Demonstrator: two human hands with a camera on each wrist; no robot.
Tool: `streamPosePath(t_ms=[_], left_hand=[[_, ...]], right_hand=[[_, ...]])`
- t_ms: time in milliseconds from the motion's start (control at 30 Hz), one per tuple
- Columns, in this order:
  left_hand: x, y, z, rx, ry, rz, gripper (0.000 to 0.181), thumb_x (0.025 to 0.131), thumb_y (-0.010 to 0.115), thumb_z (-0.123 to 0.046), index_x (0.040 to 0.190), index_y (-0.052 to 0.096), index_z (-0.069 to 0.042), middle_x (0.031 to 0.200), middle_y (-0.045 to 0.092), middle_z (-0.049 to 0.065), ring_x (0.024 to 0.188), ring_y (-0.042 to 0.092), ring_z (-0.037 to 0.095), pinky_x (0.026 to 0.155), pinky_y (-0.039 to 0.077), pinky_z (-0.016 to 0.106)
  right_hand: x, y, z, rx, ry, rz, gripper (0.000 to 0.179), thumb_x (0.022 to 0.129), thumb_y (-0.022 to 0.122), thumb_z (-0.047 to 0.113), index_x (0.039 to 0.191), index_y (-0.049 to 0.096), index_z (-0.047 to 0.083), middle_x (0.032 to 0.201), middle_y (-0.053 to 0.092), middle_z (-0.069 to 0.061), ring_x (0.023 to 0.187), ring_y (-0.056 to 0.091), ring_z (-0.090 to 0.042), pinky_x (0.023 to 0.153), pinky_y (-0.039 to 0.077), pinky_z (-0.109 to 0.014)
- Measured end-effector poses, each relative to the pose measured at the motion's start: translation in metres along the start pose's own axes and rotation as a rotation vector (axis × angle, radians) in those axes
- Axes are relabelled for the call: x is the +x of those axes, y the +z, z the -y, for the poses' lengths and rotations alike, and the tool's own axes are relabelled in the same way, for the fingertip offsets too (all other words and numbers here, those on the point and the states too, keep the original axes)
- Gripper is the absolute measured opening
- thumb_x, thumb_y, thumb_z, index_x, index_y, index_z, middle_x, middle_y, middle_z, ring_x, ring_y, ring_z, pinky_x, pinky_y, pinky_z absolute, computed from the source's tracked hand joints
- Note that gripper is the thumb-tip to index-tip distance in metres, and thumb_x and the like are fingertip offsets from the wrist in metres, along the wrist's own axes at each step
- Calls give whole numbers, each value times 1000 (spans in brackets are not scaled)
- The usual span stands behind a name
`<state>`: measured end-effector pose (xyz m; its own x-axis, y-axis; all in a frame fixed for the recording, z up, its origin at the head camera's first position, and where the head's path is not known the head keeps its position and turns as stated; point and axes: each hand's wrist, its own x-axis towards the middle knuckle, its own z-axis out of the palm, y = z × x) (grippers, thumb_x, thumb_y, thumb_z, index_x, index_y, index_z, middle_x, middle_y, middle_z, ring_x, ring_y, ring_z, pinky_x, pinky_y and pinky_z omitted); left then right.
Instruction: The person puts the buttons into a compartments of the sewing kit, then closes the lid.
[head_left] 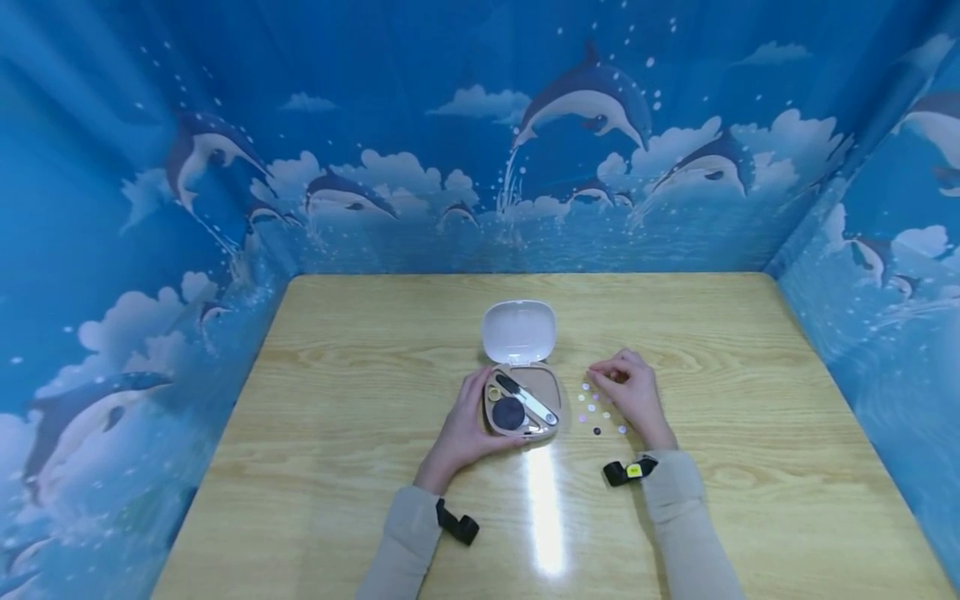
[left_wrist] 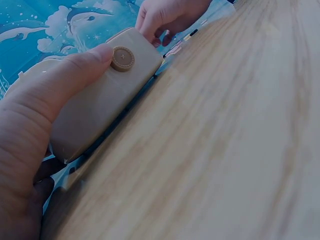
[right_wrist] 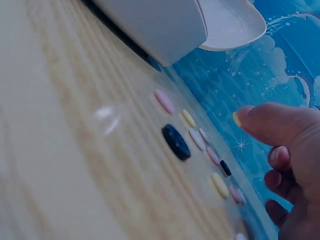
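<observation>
A beige sewing box [head_left: 542,385] stands with its white lid [head_left: 519,332] raised at the back. My left hand [head_left: 463,425] grips its left side, the thumb along the front wall by a round button catch [left_wrist: 123,59]. Inside lie a long black-and-white tool [head_left: 534,406], a dark round piece [head_left: 508,412] and a small gold ring-like piece [head_left: 494,392]. To the right, my right hand [head_left: 636,392] pinches a small yellow button [right_wrist: 237,119] at the thumb tip, above the table; the index fingertip is hidden in the right wrist view.
Several small buttons in pink, white and yellow lie between the box and my right hand, among them a larger black button [right_wrist: 176,142]. The wood-grain table [head_left: 360,358] ends at the back against a blue dolphin curtain [head_left: 420,192].
</observation>
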<state>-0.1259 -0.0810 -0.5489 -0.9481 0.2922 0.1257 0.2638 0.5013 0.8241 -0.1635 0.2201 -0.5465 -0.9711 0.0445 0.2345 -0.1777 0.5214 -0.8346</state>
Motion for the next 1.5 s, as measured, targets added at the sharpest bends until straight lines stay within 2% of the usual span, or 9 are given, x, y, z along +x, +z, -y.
streamPosePath(t_ms=[233,400,600,767,933,1133,1500], left_hand=[[-1,0,1,-12,-9,4,124,50,88,-52,150,20,-23,148,26,-8,133,34,21,106,33,50],[-1,0,1,-8,3,-5,125,49,88,-53,150,20,-22,148,27,-7,132,35,22,106,34,50],[0,0,2,-11,16,-12,125,49,88,-53,149,21,-22,147,27,-8,132,36,21,106,33,49],[0,0,2,-2,10,-12,125,49,88,-53,150,20,-23,147,27,-8,132,36,21,106,34,49],[1,0,1,-5,6,0,125,49,88,-54,150,20,-23,147,27,-8,132,35,20,107,33,48],[0,0,1,-8,-3,3,126,49,88,-54,150,20,-22,147,26,-9,132,35,20,107,33,48],[0,0,0,-14,-6,2,126,49,88,-53,150,20,-22,148,27,-8,132,35,20,107,33,49]], right_hand=[[2,5,11,43,-16,-38,10,77,77,23,83,73,16,78,54,3,79,49,-11,68,45,-20],[6,9,18,76,-44,-22,11,77,77,23,83,74,14,78,56,0,80,49,-12,68,45,-21],[9,8,13,109,-48,-32,8,76,78,15,82,74,10,76,56,-4,78,47,-14,64,42,-19],[9,9,3,57,-30,46,11,75,79,21,83,74,16,76,55,1,77,46,-12,66,40,-20],[8,13,-4,-17,-70,110,16,71,82,26,85,75,20,74,54,3,75,43,-14,68,35,-27],[7,13,-5,-95,-119,115,18,69,83,27,84,75,21,71,52,7,72,42,-14,77,26,-34],[6,15,-7,-124,-176,93,11,71,82,22,78,74,23,68,50,11,72,42,-10,74,25,-34]])
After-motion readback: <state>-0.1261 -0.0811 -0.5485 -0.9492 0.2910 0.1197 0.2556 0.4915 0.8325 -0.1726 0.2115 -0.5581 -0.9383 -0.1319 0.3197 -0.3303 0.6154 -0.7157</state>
